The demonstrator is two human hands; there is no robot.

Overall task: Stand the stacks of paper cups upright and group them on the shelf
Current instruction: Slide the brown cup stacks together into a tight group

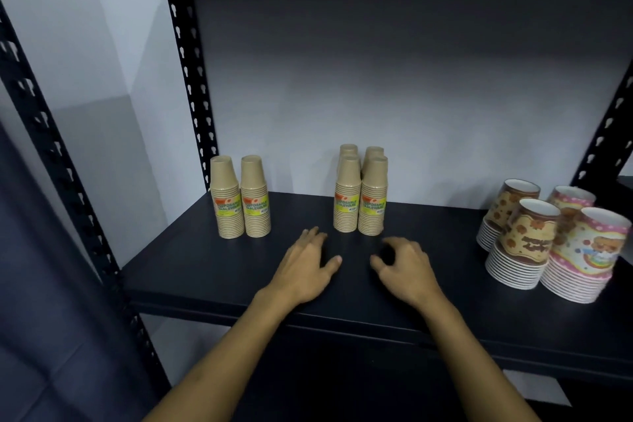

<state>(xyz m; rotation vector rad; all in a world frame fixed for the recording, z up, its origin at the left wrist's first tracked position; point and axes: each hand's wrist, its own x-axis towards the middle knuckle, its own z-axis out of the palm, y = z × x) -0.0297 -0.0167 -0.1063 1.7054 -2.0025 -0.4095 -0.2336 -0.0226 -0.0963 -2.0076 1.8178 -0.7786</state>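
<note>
**shelfwatcher:** ok so from where I'm standing, the brown paper cup stacks are all upright, rims down, on the dark shelf (191, 260). There's a tight bunch of four (360, 192) near the middle towards the back wall, two in front and two tucked right behind them, touching each other. Each front one has a yellow-green label band around it.

**cupcounter:** and the other two?

**shelfwatcher:** a pair of brown stacks (239, 197) off to the left near the black upright post (191, 86), standing side by side and touching, same yellow labels. They sit well apart from the group of four, with bare shelf between.

**cupcounter:** what are the hands doing?

**shelfwatcher:** both are over the shelf just in front of the group of four, holding nothing. Left hand (306, 265) is palm down, fingers fairly straight and slightly spread, thumb sticking out to the side. Can't tell if it's actually resting on the board or just above it. Right hand (402, 265) has its fingers loosely curled with a gap between thumb and fingers, nothing in it. Both a bit blurry tbh.

**cupcounter:** anything else on there?

**shelfwatcher:** far right there's a cluster of printed cup stacks (551, 243), four of them, also rims down, two brownish with bear pictures and two pink with dots. They lean a little in this wide view. Plain light wall (411, 96) behind everything.
</note>
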